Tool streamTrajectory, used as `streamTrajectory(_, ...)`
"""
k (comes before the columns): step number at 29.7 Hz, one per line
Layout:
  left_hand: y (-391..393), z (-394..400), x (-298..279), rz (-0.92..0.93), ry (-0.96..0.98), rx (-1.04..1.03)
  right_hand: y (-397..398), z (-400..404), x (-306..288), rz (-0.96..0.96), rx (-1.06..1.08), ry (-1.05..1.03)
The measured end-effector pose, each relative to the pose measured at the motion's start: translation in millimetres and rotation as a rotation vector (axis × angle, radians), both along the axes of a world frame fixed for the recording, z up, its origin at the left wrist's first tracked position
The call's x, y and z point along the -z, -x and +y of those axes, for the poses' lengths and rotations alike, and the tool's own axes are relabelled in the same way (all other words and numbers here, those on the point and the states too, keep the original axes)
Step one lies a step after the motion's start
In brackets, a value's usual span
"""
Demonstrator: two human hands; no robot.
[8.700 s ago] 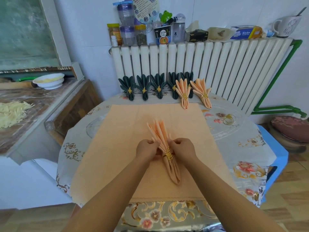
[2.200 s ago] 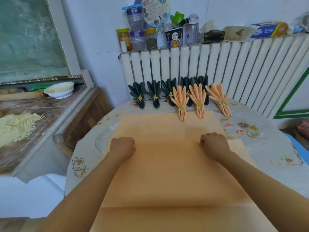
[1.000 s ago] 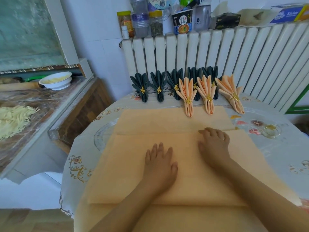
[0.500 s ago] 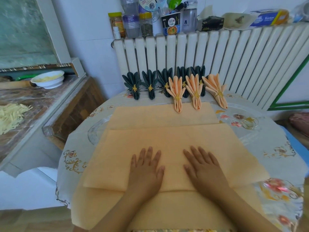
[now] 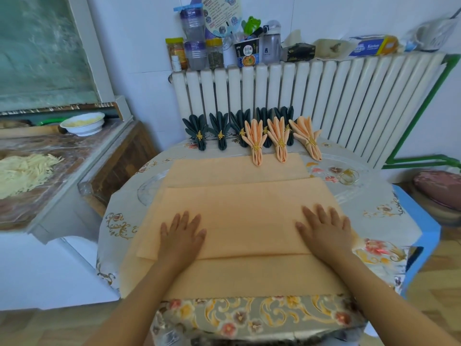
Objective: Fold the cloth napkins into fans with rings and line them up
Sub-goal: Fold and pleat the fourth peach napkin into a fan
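With the folded peach napkin (image 5: 247, 216) lying crosswise under both palms, long axis left to right: left hand (image 5: 183, 236) and right hand (image 5: 324, 232) pressed flat, fingers straight, gripping nothing; near folded edge just behind fingertips, equally reachable.

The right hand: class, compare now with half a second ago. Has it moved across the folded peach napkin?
Yes. The right hand has slid outward to the right, from near the middle of the folded peach napkin to its right edge.

Both forearms are bare to the frame edge, and the left hand (image 5: 183, 237) and right hand (image 5: 324, 234) are ungloved.
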State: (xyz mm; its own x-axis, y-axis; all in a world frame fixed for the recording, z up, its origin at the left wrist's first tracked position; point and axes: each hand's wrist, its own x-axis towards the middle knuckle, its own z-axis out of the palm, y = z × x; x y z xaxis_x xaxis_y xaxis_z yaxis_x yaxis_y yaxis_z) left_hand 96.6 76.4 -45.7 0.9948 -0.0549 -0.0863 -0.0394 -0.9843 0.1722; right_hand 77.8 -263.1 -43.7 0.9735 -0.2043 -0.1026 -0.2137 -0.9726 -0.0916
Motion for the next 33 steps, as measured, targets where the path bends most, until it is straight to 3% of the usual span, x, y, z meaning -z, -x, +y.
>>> streamTrajectory(2, 9, -3, -1, -0.147, 0.166, 0.102, 8, 6, -4, -0.198, -0.094, -0.036)
streamTrajectory(5, 34, -7, -2, -0.397, 0.374, 0.295, 29, 17, -7, -0.521, -0.394, -0.326)
streamTrajectory(7, 51, -8, -2, -0.324, 0.463, 0.333, 44, 22, -6, -0.445, -0.499, -0.423)
streamTrajectory(12, 55, -6, -2, -0.302, 0.538, 0.309, 49, 24, 1, -0.473, -0.548, -0.347)
streamTrajectory(17, 56, -10, -7, -0.348, 0.428, 0.34, 49, 32, -4, -0.567, -0.62, -0.241)
streamTrajectory(23, 52, -16, -19, -0.4, 0.229, 0.476, 46, 35, -5, -0.493, -0.563, -0.256)
streamTrajectory(33, 98, -15, -24, -0.204, 0.279, 0.447, 99, 20, -5, -0.441, -0.57, -0.382)
